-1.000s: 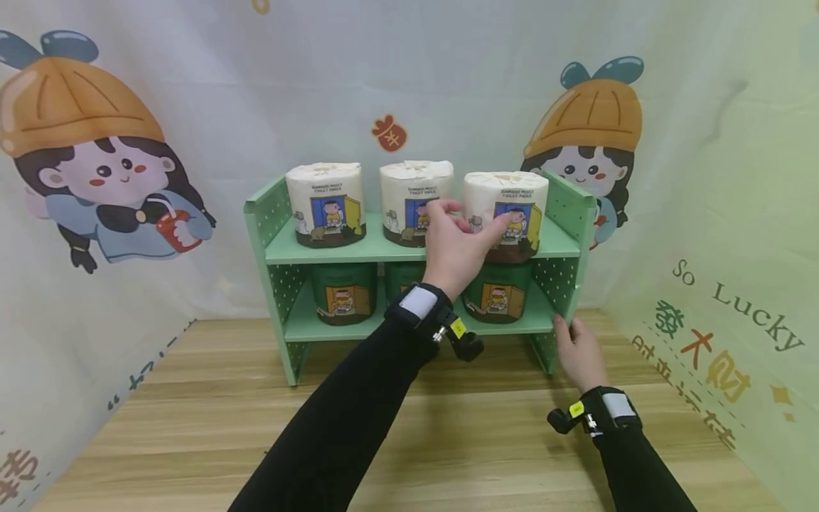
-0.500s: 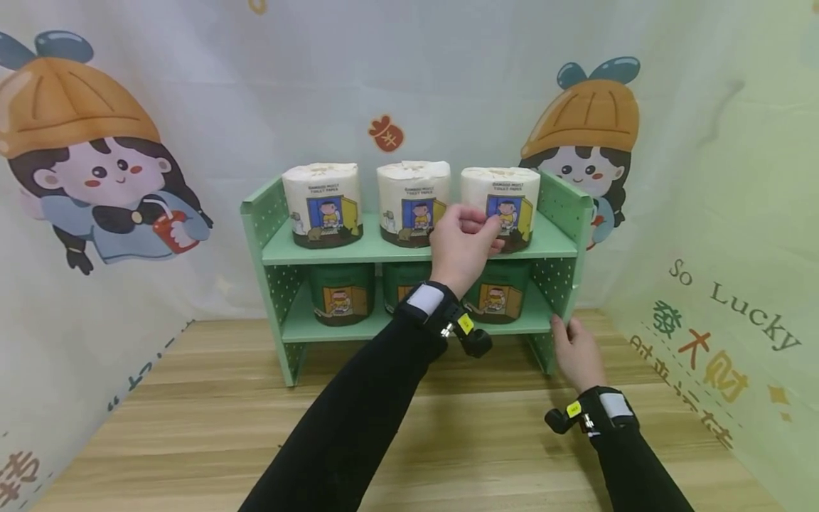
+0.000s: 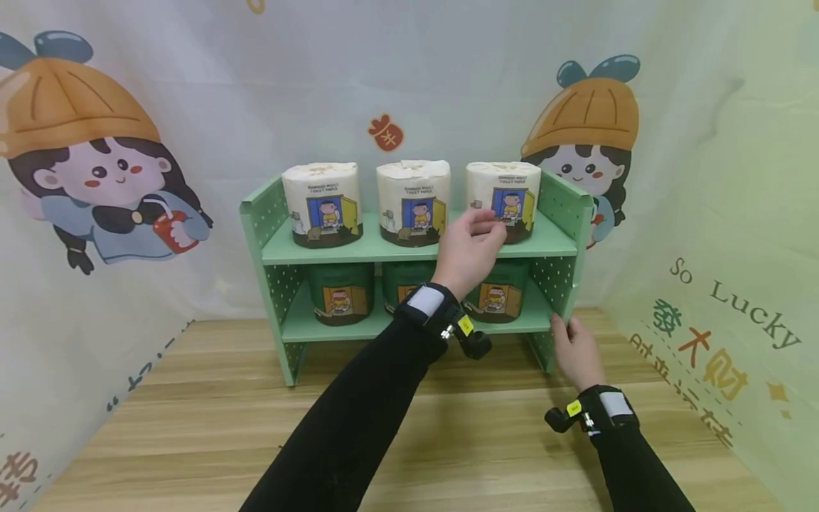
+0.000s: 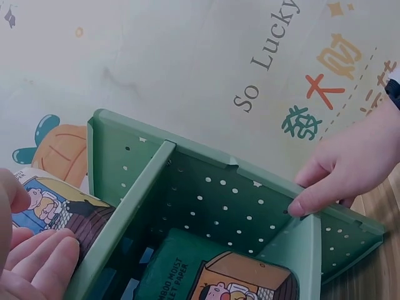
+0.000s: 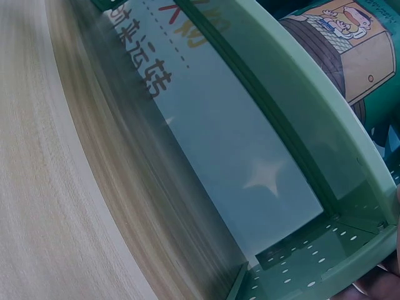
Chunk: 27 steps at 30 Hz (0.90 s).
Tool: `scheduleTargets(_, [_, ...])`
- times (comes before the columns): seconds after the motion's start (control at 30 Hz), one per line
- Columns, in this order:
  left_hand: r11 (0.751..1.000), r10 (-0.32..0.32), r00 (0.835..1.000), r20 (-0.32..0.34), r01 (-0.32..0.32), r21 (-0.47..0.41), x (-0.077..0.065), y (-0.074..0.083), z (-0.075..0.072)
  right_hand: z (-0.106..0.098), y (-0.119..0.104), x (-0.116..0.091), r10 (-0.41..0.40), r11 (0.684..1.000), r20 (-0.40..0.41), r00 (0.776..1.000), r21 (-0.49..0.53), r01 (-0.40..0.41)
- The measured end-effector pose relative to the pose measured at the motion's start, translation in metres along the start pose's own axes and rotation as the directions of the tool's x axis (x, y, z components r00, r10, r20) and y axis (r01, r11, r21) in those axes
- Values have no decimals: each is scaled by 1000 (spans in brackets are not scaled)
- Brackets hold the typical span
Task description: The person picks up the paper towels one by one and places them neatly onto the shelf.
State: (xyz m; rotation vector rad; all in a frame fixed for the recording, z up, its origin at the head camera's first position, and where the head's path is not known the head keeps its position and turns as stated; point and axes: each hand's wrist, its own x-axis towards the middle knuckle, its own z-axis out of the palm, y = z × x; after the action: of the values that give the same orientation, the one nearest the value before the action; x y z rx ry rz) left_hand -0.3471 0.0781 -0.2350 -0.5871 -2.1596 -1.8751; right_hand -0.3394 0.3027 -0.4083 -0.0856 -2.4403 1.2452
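My left hand [image 3: 466,250] is at the lower front of the rightmost white toilet roll [image 3: 505,183], fingers extended and touching its printed wrapper, not wrapped round it. In the left wrist view, those fingers [image 4: 47,262] lie against the brown base of the roll. This roll stands on the top board of a green two-tier shelf [image 3: 307,256]. Lower right, my right hand [image 3: 579,354] grips the front edge of the shelf's side panel, thumb on the inner side. Only a bit of its fingers [image 5: 378,284] shows in the right wrist view's corner.
Two more white rolls, one on the left [image 3: 323,206] and one in the middle [image 3: 412,203], share the top board. Green-wrapped rolls [image 3: 342,291] stand on the lower board. The shelf rests on a wooden table [image 3: 192,412] before a printed cloth backdrop [image 3: 307,85].
The rightmost roll has gone from tilted forward over the board's edge to upright and further back. My left hand eased off its grip and pushed it inward; my right hand stayed put.
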Motion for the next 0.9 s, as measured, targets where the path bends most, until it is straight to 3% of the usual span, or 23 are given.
scheduleTargets(0.23, [1000, -1, 999, 52, 1, 13, -1, -1, -2, 0, -1, -1, 13, 1000, 13, 1000, -9, -13])
scheduleTargets(0.67, [1000, 14, 997, 82, -14, -2, -2, -5, -6, 1, -3, -2, 11, 1000, 4, 1000, -10, -11])
scheduleTargets(0.9, [999, 27, 996, 83, -29, 14, -13, -13, -13, -1, -3, -2, 9, 1000, 0, 1000, -5, -9])
